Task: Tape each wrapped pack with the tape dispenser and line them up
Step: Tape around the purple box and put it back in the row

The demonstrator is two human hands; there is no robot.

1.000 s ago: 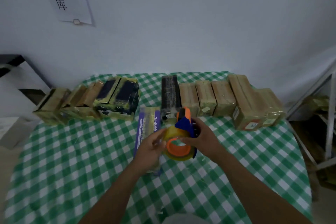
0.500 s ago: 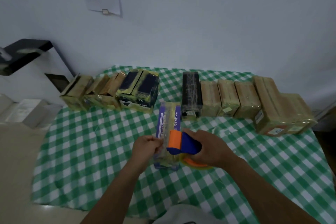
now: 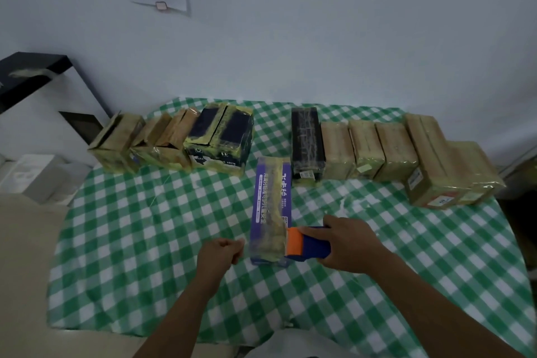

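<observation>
Leftmost, the left hand (image 3: 220,251) curls just beside the purple pack (image 3: 271,200), which lies before a gap in the row of packs (image 3: 337,148); whether it pinches tape, I cannot tell. The right hand (image 3: 350,244) grips the tape dispenser (image 3: 309,245), nose against the pack, probably to lay tape.
</observation>
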